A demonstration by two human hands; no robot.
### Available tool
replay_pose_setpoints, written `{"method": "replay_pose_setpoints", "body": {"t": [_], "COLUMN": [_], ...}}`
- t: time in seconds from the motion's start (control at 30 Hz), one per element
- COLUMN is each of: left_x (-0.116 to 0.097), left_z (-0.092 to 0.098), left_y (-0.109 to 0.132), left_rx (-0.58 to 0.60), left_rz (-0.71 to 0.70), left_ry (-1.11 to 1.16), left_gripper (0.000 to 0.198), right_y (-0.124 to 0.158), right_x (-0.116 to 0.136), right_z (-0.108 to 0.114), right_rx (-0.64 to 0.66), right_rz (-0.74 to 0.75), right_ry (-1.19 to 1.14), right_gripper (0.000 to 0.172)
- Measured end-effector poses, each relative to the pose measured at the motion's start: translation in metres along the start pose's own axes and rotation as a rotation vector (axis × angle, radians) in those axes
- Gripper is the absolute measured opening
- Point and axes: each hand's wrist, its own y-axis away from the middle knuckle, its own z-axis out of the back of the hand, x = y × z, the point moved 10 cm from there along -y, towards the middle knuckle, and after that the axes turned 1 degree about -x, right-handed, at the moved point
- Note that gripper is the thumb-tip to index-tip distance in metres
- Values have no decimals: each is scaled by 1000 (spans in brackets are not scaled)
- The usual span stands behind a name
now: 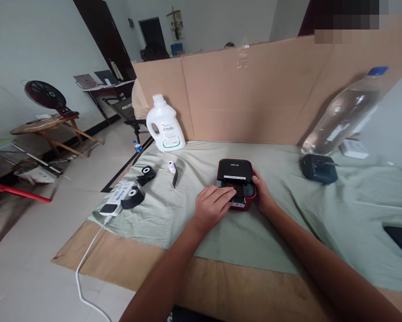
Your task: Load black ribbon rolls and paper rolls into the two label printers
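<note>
A small red and black label printer [235, 166], its lid raised, sits on the green cloth in front of me. My left hand [214, 205] lies over its left side, fingers stretched out and close together, with the tips at the dark compartment inside. The thumb of that hand is hidden. Along the printer's right side my right hand [263, 192] grips the casing, fingers partly hidden behind it. To the left lie a small white roll [171, 167] with a dark strip hanging loose and two black rolls with white cores, one of them farther back [147, 173].
A white power strip [118, 197] with a cable lies at the table's left edge. Behind stand a white jug [165, 125] and a cardboard screen [247, 98]. A large water bottle [346, 116] leans at the right, near a dark box-shaped device [319, 169].
</note>
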Motion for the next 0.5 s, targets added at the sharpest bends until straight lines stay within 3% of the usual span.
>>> {"method": "replay_pose_setpoints", "body": {"t": [0.4, 0.5], "left_x": [15, 28], "left_z": [1, -2], "left_y": [-2, -1], "left_rx": [-54, -48], "left_rz": [116, 224], "left_ry": [101, 118], "left_gripper": [32, 40], "right_y": [-2, -3], "right_x": [3, 6], "right_z": [-1, 0], "right_rx": [13, 9], "right_rz": [-77, -55], "right_ry": [46, 58], "right_gripper": [61, 62]}}
